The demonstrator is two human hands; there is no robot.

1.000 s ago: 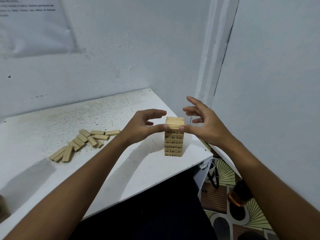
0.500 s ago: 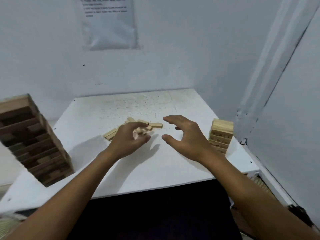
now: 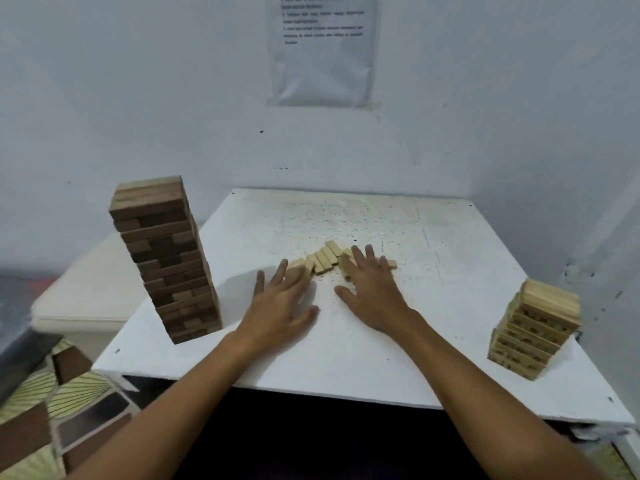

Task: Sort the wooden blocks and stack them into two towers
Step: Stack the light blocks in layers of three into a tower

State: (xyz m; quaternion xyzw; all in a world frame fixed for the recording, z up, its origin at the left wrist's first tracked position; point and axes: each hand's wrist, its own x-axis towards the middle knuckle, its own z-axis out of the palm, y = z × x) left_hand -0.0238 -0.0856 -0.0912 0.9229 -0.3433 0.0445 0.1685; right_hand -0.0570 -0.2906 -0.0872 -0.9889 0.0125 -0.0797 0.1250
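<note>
1. Reaching forward over the white square table (image 3: 346, 358), I have both arms stretched toward its middle.
2. My left hand (image 3: 280, 299) lies flat with straight, spread fingers; the fingertips touch the near left end of the loose pale wooden blocks (image 3: 323, 259). It grips nothing.
3. My right hand (image 3: 372, 289) is also flat and spread, and it covers the right part of the same row, so some blocks are hidden under it. It holds nothing yet.
4. At the near right corner of the table stands the short tower of pale wooden blocks (image 3: 533, 329), well apart from my hands. On the left side stands the tall tower of dark brown wooden blocks (image 3: 166, 258).
5. I judge that the step in hand is collecting the remaining pale blocks, because no dark block lies loose on the table.
6. The next move, I think, calls for closing the fingers on a few blocks together, then carrying them to the pale tower and laying them crosswise without pushing it.
7. Behind the table, a printed paper sheet (image 3: 322, 50) hangs on the wall.
</note>
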